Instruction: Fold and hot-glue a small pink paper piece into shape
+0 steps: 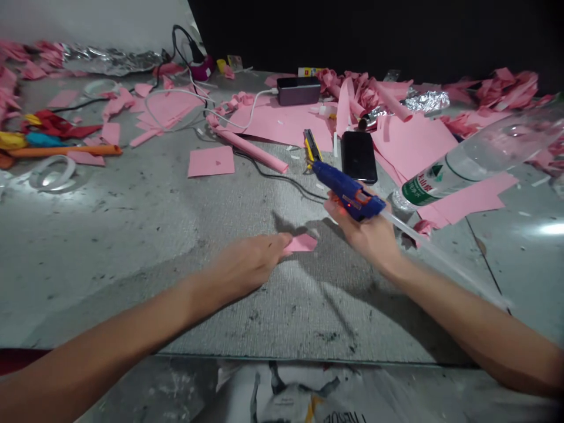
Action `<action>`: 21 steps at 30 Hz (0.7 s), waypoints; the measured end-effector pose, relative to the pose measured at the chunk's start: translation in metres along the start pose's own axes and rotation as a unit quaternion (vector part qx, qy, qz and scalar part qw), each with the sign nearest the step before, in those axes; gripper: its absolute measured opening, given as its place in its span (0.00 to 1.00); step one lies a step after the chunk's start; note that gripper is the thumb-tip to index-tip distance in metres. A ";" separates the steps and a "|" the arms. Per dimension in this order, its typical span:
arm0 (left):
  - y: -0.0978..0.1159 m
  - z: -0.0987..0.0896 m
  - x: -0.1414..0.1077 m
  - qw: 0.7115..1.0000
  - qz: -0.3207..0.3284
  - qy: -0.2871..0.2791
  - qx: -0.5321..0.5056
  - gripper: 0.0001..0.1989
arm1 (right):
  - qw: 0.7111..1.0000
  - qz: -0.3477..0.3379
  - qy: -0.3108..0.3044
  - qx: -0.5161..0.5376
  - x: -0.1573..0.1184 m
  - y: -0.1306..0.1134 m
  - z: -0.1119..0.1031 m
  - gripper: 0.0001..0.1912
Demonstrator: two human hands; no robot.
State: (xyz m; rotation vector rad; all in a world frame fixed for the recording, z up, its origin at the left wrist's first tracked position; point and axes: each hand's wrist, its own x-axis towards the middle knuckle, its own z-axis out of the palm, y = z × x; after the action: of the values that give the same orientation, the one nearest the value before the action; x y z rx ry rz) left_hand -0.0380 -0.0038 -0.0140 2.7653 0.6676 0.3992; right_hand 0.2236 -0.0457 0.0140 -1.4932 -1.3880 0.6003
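My left hand (253,261) pinches a small pink paper piece (302,242) over the middle of the grey table (132,247). The paper's pointed end sticks out to the right of my fingers. A blue hot glue gun (343,188) is gripped in my right hand (368,235), its nozzle directed up and to the left. A small red light glows on its side. From its rear a long clear glue stick (440,258) runs back over my forearm. My right hand and the glue gun are apart from the paper in my left hand.
Behind my hands lie a pink paper square (211,161), a rolled pink paper tube (255,150), a yellow utility knife (312,147), a black phone (359,156) and a dark power bank (298,91). A plastic bottle (467,158) lies at right. A black cord (277,175) crosses the table.
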 end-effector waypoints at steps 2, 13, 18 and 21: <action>0.001 -0.002 0.000 0.999 0.011 -0.038 0.034 0.10 | 0.995 -0.071 -0.025 -0.062 0.006 0.004 -0.008 0.11; 0.005 -0.008 0.007 0.968 0.092 -0.060 0.226 0.12 | 0.938 -0.202 -0.271 -0.081 -0.003 0.016 -0.005 0.03; 0.008 -0.009 0.008 0.966 0.082 -0.076 0.232 0.16 | 0.935 -0.222 -0.274 -0.049 -0.004 0.017 -0.002 0.05; 0.008 -0.010 0.008 0.971 0.071 -0.068 0.219 0.18 | 0.933 -0.219 -0.279 -0.057 -0.005 0.019 0.000 0.06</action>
State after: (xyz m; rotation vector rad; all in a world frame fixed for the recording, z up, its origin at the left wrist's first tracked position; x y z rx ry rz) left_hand -0.0315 -0.0051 -0.0001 3.2346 0.5815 0.0923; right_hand 0.2316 -0.0486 -0.0041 -1.0736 -2.1538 0.6928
